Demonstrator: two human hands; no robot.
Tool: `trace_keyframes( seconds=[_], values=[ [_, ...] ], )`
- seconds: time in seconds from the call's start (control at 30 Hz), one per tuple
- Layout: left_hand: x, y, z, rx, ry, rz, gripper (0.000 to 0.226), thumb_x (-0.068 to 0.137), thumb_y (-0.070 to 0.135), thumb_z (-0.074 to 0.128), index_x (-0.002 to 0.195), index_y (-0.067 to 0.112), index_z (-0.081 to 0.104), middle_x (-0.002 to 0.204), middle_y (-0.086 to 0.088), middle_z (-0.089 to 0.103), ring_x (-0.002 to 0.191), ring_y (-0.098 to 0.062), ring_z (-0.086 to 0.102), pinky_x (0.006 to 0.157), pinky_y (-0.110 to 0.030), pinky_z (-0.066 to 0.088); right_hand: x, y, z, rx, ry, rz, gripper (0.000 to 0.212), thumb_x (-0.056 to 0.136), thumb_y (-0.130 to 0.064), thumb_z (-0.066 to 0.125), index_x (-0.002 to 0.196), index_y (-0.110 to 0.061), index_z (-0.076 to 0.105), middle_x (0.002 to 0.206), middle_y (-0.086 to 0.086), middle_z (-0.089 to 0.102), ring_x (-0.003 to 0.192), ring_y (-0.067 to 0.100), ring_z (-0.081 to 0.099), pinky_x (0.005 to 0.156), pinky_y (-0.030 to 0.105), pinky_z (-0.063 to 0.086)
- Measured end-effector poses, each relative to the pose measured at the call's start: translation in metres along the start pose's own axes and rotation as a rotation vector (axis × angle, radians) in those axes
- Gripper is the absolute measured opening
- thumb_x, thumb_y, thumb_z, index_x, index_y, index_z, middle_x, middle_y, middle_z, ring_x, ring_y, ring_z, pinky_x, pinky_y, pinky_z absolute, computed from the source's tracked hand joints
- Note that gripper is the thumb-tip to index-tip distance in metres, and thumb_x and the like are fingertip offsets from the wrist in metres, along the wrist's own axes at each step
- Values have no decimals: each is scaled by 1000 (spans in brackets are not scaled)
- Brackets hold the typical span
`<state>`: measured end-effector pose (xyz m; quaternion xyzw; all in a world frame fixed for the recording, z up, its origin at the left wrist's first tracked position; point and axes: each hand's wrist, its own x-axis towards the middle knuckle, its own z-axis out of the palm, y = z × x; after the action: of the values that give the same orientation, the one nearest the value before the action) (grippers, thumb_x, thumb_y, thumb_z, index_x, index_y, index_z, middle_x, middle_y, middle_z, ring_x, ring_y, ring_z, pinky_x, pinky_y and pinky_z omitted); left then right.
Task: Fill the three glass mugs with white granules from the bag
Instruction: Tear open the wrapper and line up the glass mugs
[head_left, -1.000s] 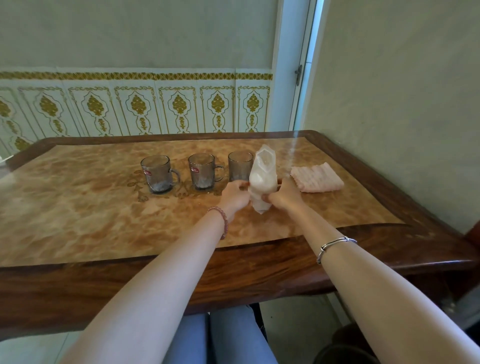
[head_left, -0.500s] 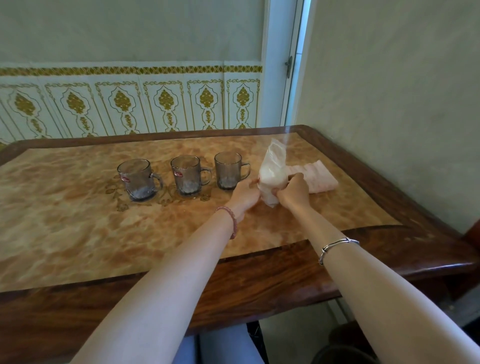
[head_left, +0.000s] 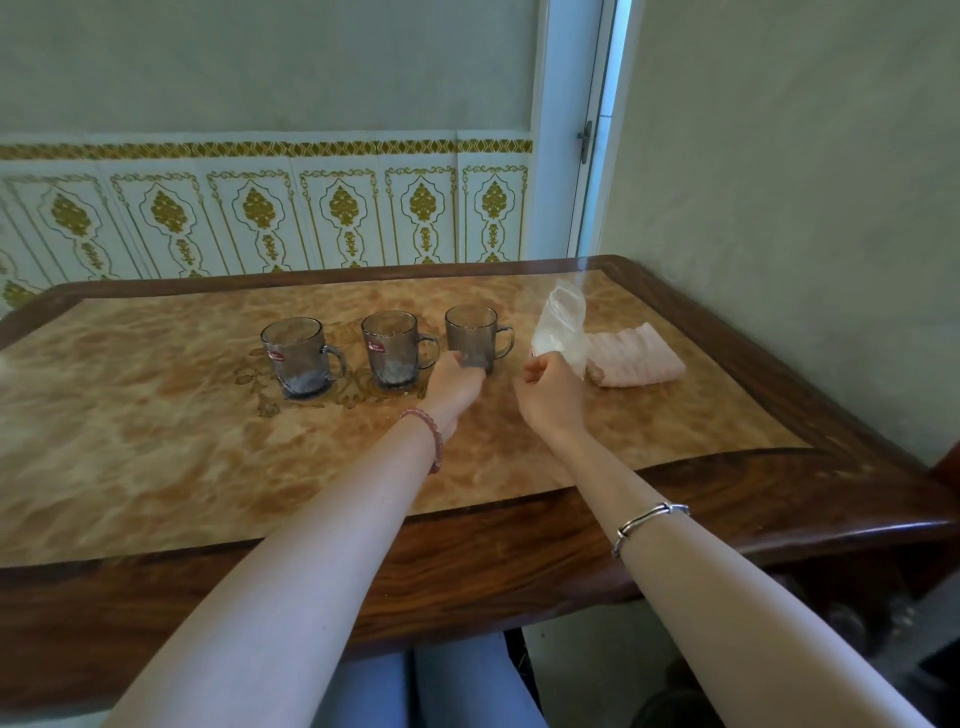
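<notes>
1. Three glass mugs are lined up on the table (head_left: 156, 467): left mug (head_left: 298, 358), middle mug (head_left: 390, 349), right mug (head_left: 474, 335), each with white granules at the bottom.
2. Left hand (head_left: 457, 382) is placed at the right mug's base, fingers curled; actual grip cannot be told.
3. Right hand (head_left: 551, 392) is curled at the bag (head_left: 562, 332), which stands upright; hold unclear.
4. Pink cloth (head_left: 634, 356) lies just beside the bag.

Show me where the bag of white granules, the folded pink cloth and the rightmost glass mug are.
bag of white granules (head_left: 563, 338), head view, on its filled lower half.
folded pink cloth (head_left: 636, 357), head view, on its ribbed top face.
rightmost glass mug (head_left: 470, 327), head view, on its glass wall.
</notes>
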<state>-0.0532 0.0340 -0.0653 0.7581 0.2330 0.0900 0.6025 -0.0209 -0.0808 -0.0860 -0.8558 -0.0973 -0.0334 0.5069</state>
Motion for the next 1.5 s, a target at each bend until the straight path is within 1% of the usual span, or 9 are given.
trace_keyframes(
  seconds=[0.13,0.33,0.43,0.5,0.73,0.97,1.13,1.23,1.5],
  values=[
    [3,-1,-8,-29,-20,28,36,94,12,52,129,15,52,124,-5,58,104,-20,52,84,-32,39,9,-15,11,-33,-108,11,34,91,-8,54,124,-8,53,121,6,60,110,22,57,82,26,45],
    [12,0,-16,-61,-57,65,55,97,7,52,147,17,32,142,-5,45,131,-23,40,93,-28,34,31,-19,27,-34,-189,46,37,87,-1,54,124,-5,53,118,12,60,111,29,57,89,36,48],
    [22,-1,-17,-59,-63,56,57,97,8,51,149,19,28,147,-5,42,133,-24,39,92,-29,34,40,-20,35,-33,-213,20,24,84,-3,54,108,-8,54,98,8,60,90,26,59,68,35,49],
    [26,-2,-16,-44,-48,56,58,98,7,49,150,19,25,149,-5,39,136,-25,37,92,-28,33,45,-19,40,-25,-220,5,27,82,-5,54,109,-9,54,99,9,62,87,26,60,62,32,47],
    [31,-3,-20,-31,-31,55,54,97,6,50,147,18,33,148,-4,41,134,-25,39,92,-30,36,47,-18,44,-31,-228,-8,49,84,-3,50,132,-12,49,120,6,57,106,25,57,77,31,47],
    [14,-8,-27,-13,-35,29,57,95,1,50,147,14,31,147,-8,40,132,-27,40,94,-33,39,30,-18,34,-11,-238,-5,43,85,0,53,126,-10,54,116,6,62,96,21,58,83,35,51],
    [-6,-14,-37,-6,-21,35,58,93,0,50,146,16,33,148,-6,39,132,-26,40,105,-39,39,11,-16,31,36,-206,-11,39,83,1,57,121,-9,58,117,6,64,108,21,59,82,28,48],
    [-21,-18,-48,6,11,21,55,91,0,50,143,15,37,143,-6,42,122,-21,44,95,-34,41,-5,-21,31,54,-205,-5,40,84,1,57,123,-9,58,119,5,64,102,15,57,80,24,44],
    [-57,-30,-69,-6,84,40,53,90,-3,48,139,14,43,140,-8,46,127,-24,44,103,-38,41,-35,-29,41,55,-230,-10,41,83,4,56,122,-7,60,121,7,64,114,23,59,96,35,50]
  ],
)
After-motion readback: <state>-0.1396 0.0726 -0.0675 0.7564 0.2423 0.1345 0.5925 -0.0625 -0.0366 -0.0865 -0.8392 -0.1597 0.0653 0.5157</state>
